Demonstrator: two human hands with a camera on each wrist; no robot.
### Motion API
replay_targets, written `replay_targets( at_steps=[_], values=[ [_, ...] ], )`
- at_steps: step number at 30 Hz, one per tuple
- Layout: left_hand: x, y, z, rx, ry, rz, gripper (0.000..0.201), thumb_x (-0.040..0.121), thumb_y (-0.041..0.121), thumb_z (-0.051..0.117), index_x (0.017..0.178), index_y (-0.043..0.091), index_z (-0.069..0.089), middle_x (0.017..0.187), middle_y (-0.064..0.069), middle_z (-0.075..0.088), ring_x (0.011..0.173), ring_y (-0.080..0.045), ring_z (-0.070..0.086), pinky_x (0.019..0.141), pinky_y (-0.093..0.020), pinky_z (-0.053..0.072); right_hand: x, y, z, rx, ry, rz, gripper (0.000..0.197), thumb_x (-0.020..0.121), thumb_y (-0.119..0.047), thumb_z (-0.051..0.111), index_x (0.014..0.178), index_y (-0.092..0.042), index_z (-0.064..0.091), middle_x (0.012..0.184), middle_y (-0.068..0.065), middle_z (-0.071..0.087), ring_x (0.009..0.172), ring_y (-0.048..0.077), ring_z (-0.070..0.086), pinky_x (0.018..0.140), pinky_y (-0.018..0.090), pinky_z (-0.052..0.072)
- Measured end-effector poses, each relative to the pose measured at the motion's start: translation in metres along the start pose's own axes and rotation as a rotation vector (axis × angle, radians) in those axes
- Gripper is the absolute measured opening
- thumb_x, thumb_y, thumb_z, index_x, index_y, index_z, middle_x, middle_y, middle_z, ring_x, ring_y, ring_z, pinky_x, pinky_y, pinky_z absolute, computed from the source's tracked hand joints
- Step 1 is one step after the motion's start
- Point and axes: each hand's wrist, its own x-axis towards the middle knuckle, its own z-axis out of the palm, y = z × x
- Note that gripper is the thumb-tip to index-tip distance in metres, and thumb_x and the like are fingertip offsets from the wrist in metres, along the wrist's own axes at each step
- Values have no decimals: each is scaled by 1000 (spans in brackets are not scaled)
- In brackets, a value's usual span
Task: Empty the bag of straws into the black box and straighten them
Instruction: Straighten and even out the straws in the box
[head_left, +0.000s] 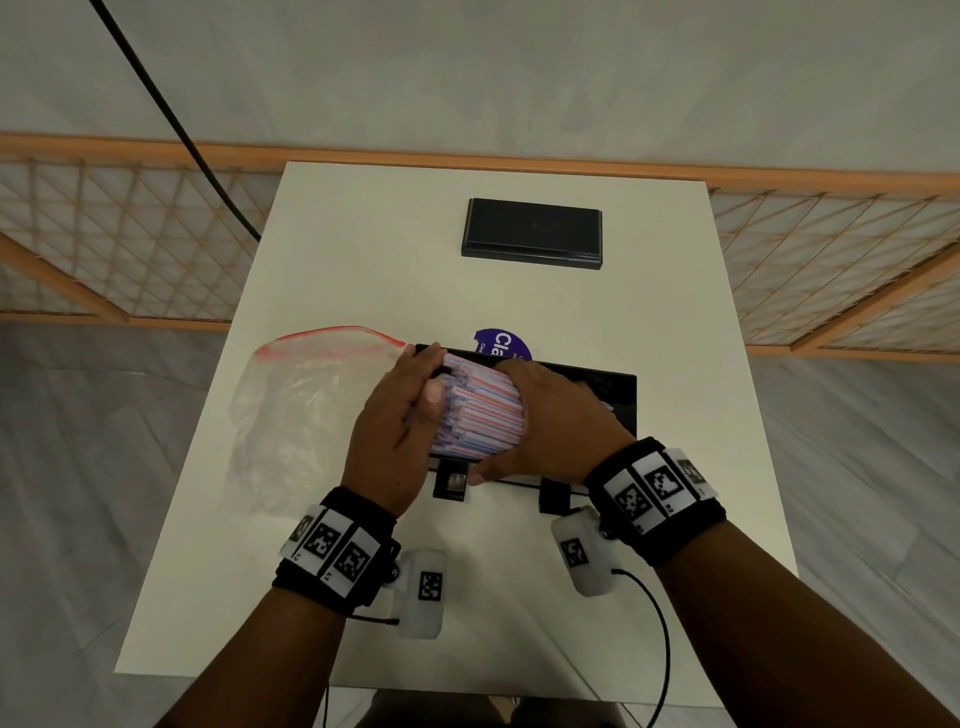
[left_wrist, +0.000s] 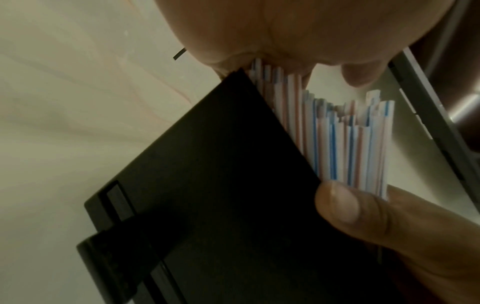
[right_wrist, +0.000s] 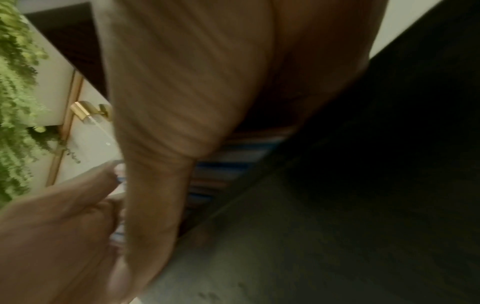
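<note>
A thick bundle of white straws (head_left: 480, 413) with red and blue stripes lies across the left part of the open black box (head_left: 621, 400), rising above its rim. My left hand (head_left: 410, 410) cups the bundle's left ends, thumb on top. My right hand (head_left: 545, 415) wraps over the bundle's right part, its thumb along the box's near wall. The left wrist view shows uneven straw ends (left_wrist: 345, 144) against my palm above the black box wall (left_wrist: 207, 185). The right wrist view shows straws (right_wrist: 228, 164) under my palm. The clear zip bag (head_left: 301, 405) lies limp to the left; I see no straws in it.
The box's black lid (head_left: 532, 234) lies at the table's far middle. A purple round sticker (head_left: 503, 344) peeks out behind the box. Two black clasps (head_left: 449, 486) stick out at the box's near side. A wooden lattice screen (head_left: 831, 260) stands beyond the white table (head_left: 675, 312).
</note>
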Motion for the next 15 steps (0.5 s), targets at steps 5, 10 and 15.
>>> replay_targets(
  at_steps=[5,10,15],
  values=[
    [1,-2,-3,-76,-12,-34,85,93,78,26,149,18,50,152,1,53,142,-13,48,118,-44,42,0,-4,0,-73,17,-9,117,50,-81,77,144,-27,35,136,-4,53,123,18,53,105,50,47],
    [-2,-4,-1,-122,-2,29,75,99,68,26,149,16,49,151,2,54,141,-10,50,118,-37,42,1,0,2,121,-33,7,111,48,-75,84,139,-29,40,128,-6,56,114,13,55,99,45,53],
    [-1,-8,-1,-142,-21,25,68,98,70,26,147,27,47,149,5,55,138,-5,51,115,-28,43,-3,-3,10,-86,109,22,115,52,-88,68,145,-29,33,136,-4,52,124,18,51,109,54,42]
  ],
)
